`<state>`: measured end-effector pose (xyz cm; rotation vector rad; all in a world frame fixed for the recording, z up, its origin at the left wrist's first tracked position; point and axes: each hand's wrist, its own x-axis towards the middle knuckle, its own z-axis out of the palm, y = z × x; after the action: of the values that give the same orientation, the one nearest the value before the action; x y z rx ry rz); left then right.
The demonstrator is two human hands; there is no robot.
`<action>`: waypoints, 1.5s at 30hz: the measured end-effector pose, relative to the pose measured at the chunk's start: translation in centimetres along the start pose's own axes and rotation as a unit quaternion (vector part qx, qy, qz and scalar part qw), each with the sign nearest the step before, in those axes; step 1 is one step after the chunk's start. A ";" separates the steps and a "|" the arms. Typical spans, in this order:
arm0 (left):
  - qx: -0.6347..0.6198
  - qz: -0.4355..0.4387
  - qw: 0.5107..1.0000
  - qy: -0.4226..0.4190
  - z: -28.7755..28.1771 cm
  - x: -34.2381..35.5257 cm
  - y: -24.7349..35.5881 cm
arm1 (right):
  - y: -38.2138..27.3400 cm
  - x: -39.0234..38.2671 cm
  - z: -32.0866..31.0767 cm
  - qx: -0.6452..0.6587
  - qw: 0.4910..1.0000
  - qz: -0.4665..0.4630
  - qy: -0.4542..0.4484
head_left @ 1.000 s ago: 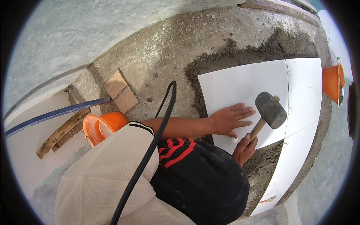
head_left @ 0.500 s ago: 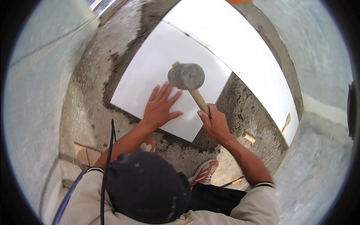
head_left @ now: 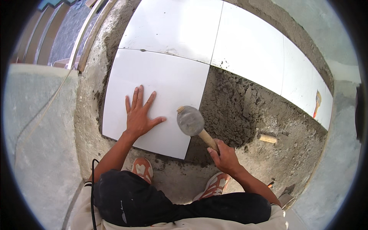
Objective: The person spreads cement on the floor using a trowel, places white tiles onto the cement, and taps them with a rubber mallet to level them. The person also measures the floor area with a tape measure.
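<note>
A white square tile (head_left: 153, 73) lies on grey mortar, joining a row of white tiles (head_left: 245, 50) behind and to the right. My left hand (head_left: 138, 115) rests flat on it, fingers spread. My right hand (head_left: 224, 157) grips the wooden handle of a rubber mallet (head_left: 189, 120), its grey head over the tile's right half; I cannot tell whether it touches. Bare rough mortar (head_left: 228, 101) shows beside the tile on the right.
Grey walls (head_left: 42, 111) flank the work. At the upper left are wooden strips (head_left: 96, 30) and steps (head_left: 46, 34). A short wood piece (head_left: 267, 138) lies on the mortar, a brush (head_left: 317, 101) on the right tiles. My feet (head_left: 142, 168) are below the tile.
The view has swung round, bringing steps into the upper left. The mallet has shifted down the tile toward me. My left hand remains spread on the tile.
</note>
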<state>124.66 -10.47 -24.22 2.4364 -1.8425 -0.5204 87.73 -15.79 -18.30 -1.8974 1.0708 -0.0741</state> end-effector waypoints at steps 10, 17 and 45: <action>0.052 -0.005 0.998 -0.030 0.4 0.3 -0.4 | -0.8 4.2 -0.9 0.005 0.995 -0.080 -0.058; -0.032 -0.019 0.999 -0.038 -1.0 0.5 0.2 | 0.2 5.5 -0.1 -0.014 0.997 -0.066 -0.034; 0.031 0.012 0.998 0.049 3.9 -5.7 0.5 | 3.2 -1.1 -2.0 0.038 0.997 0.038 0.059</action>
<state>121.73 -4.60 -26.48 2.4274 -1.8732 -0.3402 84.07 -16.97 -19.13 -1.7995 1.2012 -0.1828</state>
